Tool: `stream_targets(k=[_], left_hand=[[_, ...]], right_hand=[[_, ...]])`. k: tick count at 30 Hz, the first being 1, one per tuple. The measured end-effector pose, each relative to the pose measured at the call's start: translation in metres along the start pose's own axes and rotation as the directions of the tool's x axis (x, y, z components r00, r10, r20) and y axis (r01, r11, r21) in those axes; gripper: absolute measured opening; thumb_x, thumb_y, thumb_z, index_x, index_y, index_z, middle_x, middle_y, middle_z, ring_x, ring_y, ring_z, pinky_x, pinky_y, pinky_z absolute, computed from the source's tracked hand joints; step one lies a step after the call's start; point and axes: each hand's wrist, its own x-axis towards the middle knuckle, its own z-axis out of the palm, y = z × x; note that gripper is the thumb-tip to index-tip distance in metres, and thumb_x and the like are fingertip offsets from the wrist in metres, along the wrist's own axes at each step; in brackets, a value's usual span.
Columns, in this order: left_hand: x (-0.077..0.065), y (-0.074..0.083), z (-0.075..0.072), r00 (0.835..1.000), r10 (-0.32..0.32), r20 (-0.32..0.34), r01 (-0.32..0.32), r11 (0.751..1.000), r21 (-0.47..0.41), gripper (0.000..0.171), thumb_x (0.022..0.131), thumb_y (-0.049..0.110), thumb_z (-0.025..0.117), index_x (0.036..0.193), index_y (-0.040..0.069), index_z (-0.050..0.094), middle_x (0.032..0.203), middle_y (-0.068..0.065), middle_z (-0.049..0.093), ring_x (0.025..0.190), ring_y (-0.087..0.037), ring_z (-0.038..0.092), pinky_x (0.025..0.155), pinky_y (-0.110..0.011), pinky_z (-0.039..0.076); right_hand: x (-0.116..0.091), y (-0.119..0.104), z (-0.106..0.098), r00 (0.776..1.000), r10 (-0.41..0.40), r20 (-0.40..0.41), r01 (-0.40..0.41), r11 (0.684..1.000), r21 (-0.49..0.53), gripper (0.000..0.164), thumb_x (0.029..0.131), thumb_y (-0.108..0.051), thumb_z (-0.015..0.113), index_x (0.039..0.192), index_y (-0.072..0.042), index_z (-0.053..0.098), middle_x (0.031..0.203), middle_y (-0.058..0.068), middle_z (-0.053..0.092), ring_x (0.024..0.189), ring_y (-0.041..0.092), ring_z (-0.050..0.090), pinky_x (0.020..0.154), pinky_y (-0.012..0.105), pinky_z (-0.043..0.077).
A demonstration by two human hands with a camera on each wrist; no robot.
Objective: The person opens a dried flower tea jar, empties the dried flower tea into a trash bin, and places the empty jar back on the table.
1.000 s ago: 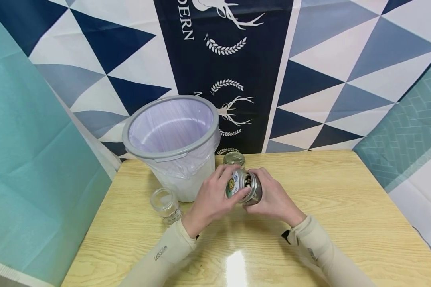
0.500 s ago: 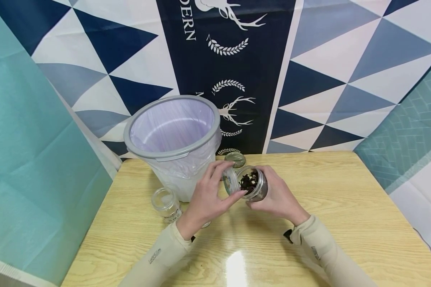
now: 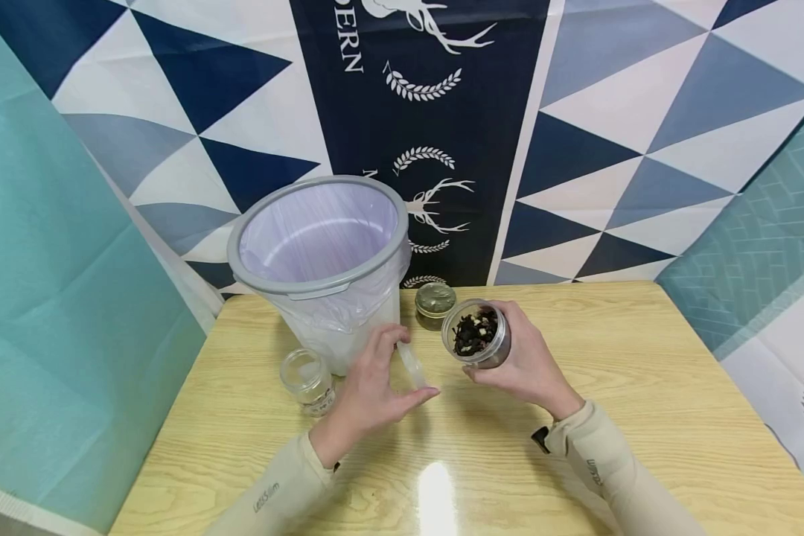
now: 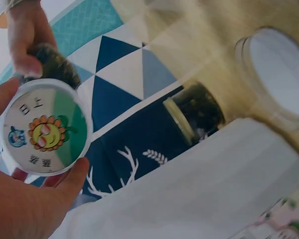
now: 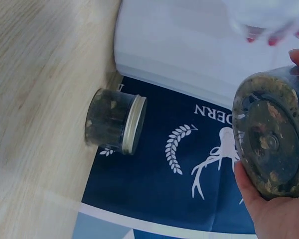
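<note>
My left hand [image 3: 371, 391] pinches a round screw lid [image 4: 47, 129] by its edges, thumb on one side and fingers on the other. The lid's top bears a smiling sunflower on white and green; in the head view it stands edge-on. My right hand [image 3: 532, 365] grips a clear jar [image 3: 500, 353] round its side, its uncovered mouth tilted left. Dark dried pieces with pale bits [image 3: 474, 333] fill much of it. A gap separates the lid from the jar mouth. Just behind them a capped jar [image 3: 434, 307] of dark contents stands on the table [image 3: 616, 372].
A bin [image 3: 318, 286] with a grey rim and a thin clear liner stands at the back left. In front of it is a clear lidless jar [image 3: 310, 383], left of my left hand. Behind the table hangs a patterned cloth [image 3: 576, 186].
The lid has come off the jar. My left hand has carried it left and turned it on edge, while my right hand has moved the jar slightly right, its contents now in view.
</note>
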Motion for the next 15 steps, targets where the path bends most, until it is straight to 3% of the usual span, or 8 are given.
stream_targets(k=[4,9,11,15], left_hand=[[-0.007,0.0,0.008,0.989,-0.071,0.13,0.073,0.997,-0.01,0.081,0.074,0.039,0.093,0.132,0.008,0.044,0.126,-0.009,0.055,0.102,-0.022,0.063,0.089,-0.033,0.059],[-0.015,0.002,0.019,0.954,-0.159,0.253,0.161,0.987,0.013,0.08,0.075,0.041,0.092,0.133,0.011,0.045,0.128,-0.005,0.054,0.086,-0.016,0.061,0.078,-0.03,0.058],[-0.018,0.002,0.023,0.941,-0.173,0.292,0.173,0.985,0.026,0.081,0.075,0.042,0.091,0.135,0.011,0.046,0.131,-0.004,0.053,0.08,-0.013,0.059,0.075,-0.028,0.056],[-0.025,0.001,0.031,0.922,-0.167,0.35,0.165,0.986,0.034,0.082,0.075,0.04,0.092,0.138,0.009,0.048,0.136,-0.003,0.051,0.084,-0.013,0.06,0.081,-0.029,0.058]], right_hand=[[0.001,-0.003,-0.001,1.0,0.005,-0.021,-0.005,1.0,0.017,0.093,0.057,-0.015,0.096,0.138,-0.004,0.052,0.127,0.01,0.065,0.113,0.024,0.064,0.096,0.039,0.052],[0.002,-0.005,-0.003,0.999,0.008,-0.04,-0.006,0.999,0.041,0.093,0.057,-0.014,0.097,0.138,-0.005,0.052,0.128,0.01,0.066,0.114,0.023,0.063,0.097,0.027,0.049],[0.002,-0.006,-0.003,0.999,0.013,-0.042,-0.011,0.999,0.041,0.093,0.057,-0.014,0.097,0.138,-0.005,0.052,0.128,0.01,0.065,0.114,0.023,0.063,0.097,0.029,0.05],[0.002,-0.008,-0.004,0.999,0.024,-0.035,-0.023,0.999,0.029,0.093,0.058,-0.016,0.096,0.138,-0.004,0.051,0.127,0.011,0.065,0.113,0.025,0.063,0.095,0.038,0.051]])
